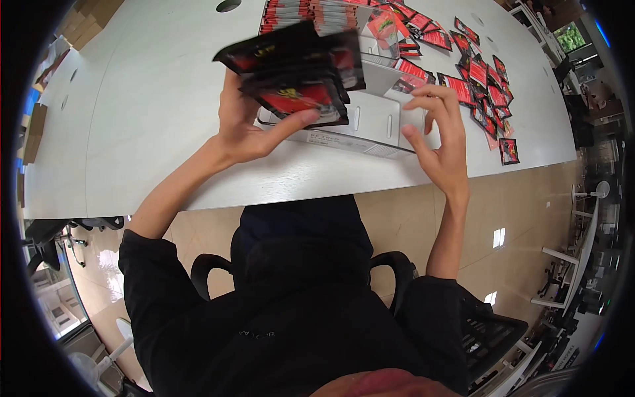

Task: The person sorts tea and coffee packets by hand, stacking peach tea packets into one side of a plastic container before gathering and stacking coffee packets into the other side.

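Observation:
My left hand grips a stack of black-and-red packets, its thumb pressed along the near edge. The packets fan out unevenly and hang over a clear plastic bin, hiding its left part. At the bin's right end my right hand is held with fingers curved and apart, nothing between them. Behind the held stack, a tight row of packets stands on edge in the bin's far part.
Many loose black-and-red packets lie scattered over the right side of the white table. One packet rests close to the front edge. A round hole is at the table's back. The black chair's armrests flank my body.

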Demonstrator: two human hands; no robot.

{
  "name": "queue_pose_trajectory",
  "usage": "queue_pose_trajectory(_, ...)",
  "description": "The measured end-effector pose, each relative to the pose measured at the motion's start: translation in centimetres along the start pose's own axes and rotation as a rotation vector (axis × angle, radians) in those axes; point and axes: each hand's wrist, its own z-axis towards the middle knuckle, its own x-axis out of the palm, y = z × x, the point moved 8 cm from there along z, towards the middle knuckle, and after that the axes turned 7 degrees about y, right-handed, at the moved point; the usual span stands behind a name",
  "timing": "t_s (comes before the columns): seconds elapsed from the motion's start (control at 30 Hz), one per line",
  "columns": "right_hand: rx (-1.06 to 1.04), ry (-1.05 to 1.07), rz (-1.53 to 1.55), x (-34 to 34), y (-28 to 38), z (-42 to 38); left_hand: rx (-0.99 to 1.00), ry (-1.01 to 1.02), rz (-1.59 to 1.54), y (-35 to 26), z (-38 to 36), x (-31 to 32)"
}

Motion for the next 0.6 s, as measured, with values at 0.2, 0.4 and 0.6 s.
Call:
queue_pose_trajectory(0.2,-0.127,0.003,-0.215,4.1,5.2,2.7,-0.254,0.076,0.098,1.6,0.1,0.4)
queue_pose_trajectory(0.4,0.019,0.165,0.074,6.0,3.2,5.6,-0.143,0.246,0.717,0.9,1.6,0.1)
queue_pose_trajectory(0.6,0.134,0.151,0.118,5.7,1.8,6.4,-0.115,0.283,0.754,1.0,2.3,-0.4)
